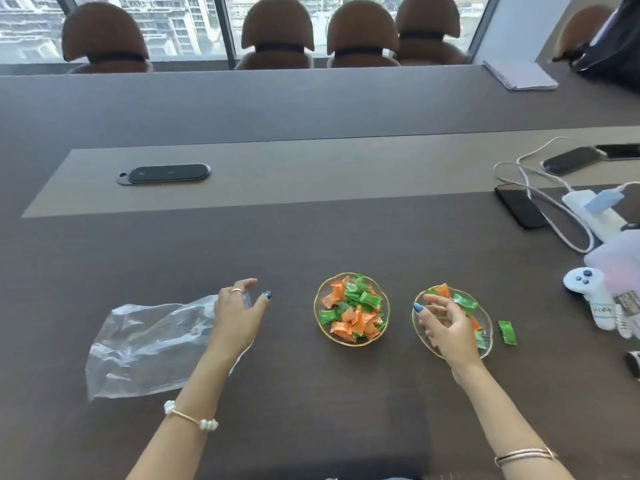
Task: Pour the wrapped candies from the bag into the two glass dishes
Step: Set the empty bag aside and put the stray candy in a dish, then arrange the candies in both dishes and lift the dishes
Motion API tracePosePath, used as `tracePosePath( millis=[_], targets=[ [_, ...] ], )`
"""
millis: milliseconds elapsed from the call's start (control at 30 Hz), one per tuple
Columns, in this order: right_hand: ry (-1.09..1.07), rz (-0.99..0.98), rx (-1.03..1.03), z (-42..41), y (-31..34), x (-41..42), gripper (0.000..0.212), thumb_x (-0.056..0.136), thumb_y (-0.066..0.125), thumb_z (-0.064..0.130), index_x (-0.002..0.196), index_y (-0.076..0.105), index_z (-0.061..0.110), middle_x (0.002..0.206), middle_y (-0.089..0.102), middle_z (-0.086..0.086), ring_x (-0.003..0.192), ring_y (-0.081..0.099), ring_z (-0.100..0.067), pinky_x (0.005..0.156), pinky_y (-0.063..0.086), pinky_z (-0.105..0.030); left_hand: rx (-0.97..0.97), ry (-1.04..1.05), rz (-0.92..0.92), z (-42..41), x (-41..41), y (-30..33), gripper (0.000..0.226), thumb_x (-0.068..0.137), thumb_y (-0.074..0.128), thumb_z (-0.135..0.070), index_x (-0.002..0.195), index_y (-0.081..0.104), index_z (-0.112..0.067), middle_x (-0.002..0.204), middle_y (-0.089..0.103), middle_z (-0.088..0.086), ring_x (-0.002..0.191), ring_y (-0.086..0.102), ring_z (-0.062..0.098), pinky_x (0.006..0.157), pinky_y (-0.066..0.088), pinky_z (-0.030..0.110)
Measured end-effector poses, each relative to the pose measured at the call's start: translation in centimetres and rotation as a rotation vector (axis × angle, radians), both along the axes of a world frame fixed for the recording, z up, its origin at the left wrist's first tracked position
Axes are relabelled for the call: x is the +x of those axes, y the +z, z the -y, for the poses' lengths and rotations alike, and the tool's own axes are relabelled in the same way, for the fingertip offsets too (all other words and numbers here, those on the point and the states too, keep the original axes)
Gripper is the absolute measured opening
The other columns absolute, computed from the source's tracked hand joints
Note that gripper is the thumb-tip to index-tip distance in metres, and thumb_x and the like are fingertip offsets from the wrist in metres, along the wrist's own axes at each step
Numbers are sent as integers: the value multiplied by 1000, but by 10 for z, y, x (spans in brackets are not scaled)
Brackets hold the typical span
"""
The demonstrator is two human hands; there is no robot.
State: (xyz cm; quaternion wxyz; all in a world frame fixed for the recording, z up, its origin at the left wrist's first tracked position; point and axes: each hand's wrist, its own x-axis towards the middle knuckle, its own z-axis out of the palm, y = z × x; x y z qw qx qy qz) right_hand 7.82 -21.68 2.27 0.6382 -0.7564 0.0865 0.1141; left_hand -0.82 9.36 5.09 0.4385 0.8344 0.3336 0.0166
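Now bag [149, 344] flat, empty on tabletop [311, 244]; my left hand [239, 317] open above it, holding nothing. My right hand [446, 327] loosely open over right dish [486, 341], tidying. 1 candy [507, 332] strayed outside. Middle dish [351, 342] full.

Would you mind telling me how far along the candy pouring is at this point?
Pouring looks done: the clear bag lies flat and looks empty on the table, and both glass dishes, the left dish and the right dish, hold orange and green candies. The right hand is over the right dish; the left hand rests by the bag. Left: one green candy lies outside the right dish.
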Motion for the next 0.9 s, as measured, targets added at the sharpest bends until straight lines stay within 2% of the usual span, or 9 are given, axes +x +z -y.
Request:
tracePosePath(
  millis=[33,133,233,300,367,467,567,800,900],
  targets=[
    [-29,5,9,16,1,2,17,82,65,15,95,61,25,90,60,-5,70,58,-13,56,50,-22,-3,-36,-17,16,9,-4,39,88,55,-34,126,53,-24,131,43,10,131,38,24,105,37,42],
    [-40,15,-12,54,1,6,17,82,65,13,93,62,26,94,64,-8,77,64,-20,70,54,-36,20,-56,-57,51,24,-17,33,88,55,-33,119,59,-23,124,52,9,124,46,25,104,39,44],
    [41,4,-26,66,-3,12,15,83,64,12,97,65,17,93,66,-7,67,65,-10,63,54,-26,190,7,-69,60,17,-31,26,89,53,-19,112,64,-14,112,59,12,114,53,29,99,42,42],
    [71,-9,-7,63,-6,16,15,84,62,8,98,64,11,88,65,-9,57,65,-4,54,51,-17,377,-26,-181,54,5,-44,31,91,45,-9,116,62,-10,115,60,14,114,54,31,99,38,41],
    [75,-13,18,59,-10,21,13,84,62,7,96,65,11,88,64,-11,60,65,-7,51,51,-16,507,-77,-339,42,-3,-59,39,88,39,2,122,56,-4,121,56,18,116,51,35,99,39,43],
    [100,-14,25,61,-13,25,12,84,63,10,93,66,16,93,66,-13,74,64,-21,56,55,-20,627,-114,-542,32,-7,-68,38,86,43,2,124,47,-1,126,52,17,117,53,32,95,45,36],
    [113,-11,-14,74,-16,27,12,84,63,13,93,67,19,93,68,-6,78,65,-21,63,53,-25,729,-134,-647,33,-1,-70,39,88,43,-2,128,42,1,129,53,15,118,57,25,96,45,28],
    [114,2,-77,104,-23,35,12,84,62,11,95,68,12,91,68,-8,77,62,-23,55,49,-13,662,-51,-714,22,9,-81,39,86,46,3,125,42,8,127,56,24,119,57,31,96,46,31],
    [129,-14,-91,106,-23,39,11,84,63,13,94,68,14,90,68,-8,75,63,-21,59,49,-19,636,-13,-716,20,7,-83,39,85,49,3,124,47,7,126,56,25,118,58,32,97,46,32]
  ],
)
